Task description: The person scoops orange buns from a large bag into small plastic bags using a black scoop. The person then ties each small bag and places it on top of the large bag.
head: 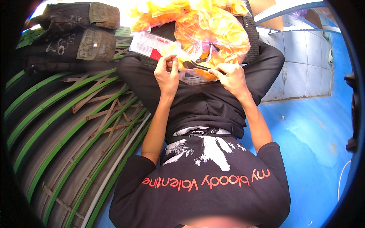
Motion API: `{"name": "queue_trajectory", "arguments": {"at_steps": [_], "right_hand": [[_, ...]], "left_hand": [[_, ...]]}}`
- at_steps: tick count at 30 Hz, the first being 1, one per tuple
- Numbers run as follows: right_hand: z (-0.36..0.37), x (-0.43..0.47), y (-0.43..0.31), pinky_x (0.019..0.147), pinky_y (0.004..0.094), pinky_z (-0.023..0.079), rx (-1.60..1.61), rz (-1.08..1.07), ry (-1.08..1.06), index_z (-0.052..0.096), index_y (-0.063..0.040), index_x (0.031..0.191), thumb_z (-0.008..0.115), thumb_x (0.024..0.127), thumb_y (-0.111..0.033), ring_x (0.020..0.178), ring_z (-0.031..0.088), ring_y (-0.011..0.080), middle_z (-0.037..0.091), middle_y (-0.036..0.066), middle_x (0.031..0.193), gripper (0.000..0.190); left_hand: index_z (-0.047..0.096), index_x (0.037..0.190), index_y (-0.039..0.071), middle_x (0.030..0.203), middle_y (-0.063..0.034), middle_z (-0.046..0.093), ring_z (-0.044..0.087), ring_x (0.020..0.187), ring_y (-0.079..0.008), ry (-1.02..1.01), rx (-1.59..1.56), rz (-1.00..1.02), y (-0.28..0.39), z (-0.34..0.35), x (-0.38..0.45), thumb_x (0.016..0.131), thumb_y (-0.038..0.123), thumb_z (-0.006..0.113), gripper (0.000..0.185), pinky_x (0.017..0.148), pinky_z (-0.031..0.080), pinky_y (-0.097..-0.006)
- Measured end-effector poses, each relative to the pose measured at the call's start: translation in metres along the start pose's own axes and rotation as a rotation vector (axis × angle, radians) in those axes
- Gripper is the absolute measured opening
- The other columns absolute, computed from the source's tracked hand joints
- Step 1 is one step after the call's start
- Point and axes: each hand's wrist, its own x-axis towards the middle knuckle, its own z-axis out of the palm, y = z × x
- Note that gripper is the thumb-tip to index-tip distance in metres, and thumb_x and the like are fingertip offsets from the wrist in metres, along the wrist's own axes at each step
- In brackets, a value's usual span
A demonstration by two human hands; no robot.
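My right hand holds a black plastic spoon by its handle, the bowl pointing left. My left hand pinches what looks like the edge of a small clear plastic bag with pale yellow contents; the fingers partly hide the grip. Just beyond both hands sits a large clear plastic bag of yellow-orange pieces, gathered round a dark tie at its middle. Beside my left hand, a white and red printed packet lies flat.
More bags of yellow pieces lie behind on a dark woven surface. A green folding metal gate runs along the left, with black bags with olive pockets near its top. Blue floor and pale tiles lie right.
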Motion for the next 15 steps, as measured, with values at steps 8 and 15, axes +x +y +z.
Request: {"name": "queue_trajectory", "arguments": {"at_steps": [8, 15], "right_hand": [[0.025, -0.004, 0.008, 0.056, 0.0346, 0.047, 0.236, 0.180, -0.002, 0.074, -0.004, 0.083, 0.073, 0.086, -0.026, 0.055, 0.062, 0.0196, 0.066, 0.012, 0.065, 0.022], [0.040, -0.010, 0.018, 0.052, 0.0208, 0.042, 0.668, 0.411, -0.054, 0.073, -0.001, 0.080, 0.071, 0.092, -0.021, 0.053, 0.053, 0.0051, 0.064, 0.000, 0.063, 0.023]], "left_hand": [[0.067, 0.094, -0.003, 0.078, -0.0101, 0.064, 0.059, 0.064, -0.0154, -0.028, 0.110, 0.252, 0.023, 0.019, -0.014, 0.088, 0.000, 0.068, 0.007, 0.062, 0.049, -0.0293], [0.064, 0.094, -0.003, 0.082, -0.0107, 0.062, 0.060, 0.070, -0.0171, -0.132, 0.027, 0.173, 0.021, 0.023, -0.040, 0.088, -0.003, 0.066, 0.007, 0.067, 0.049, -0.0295]]}}
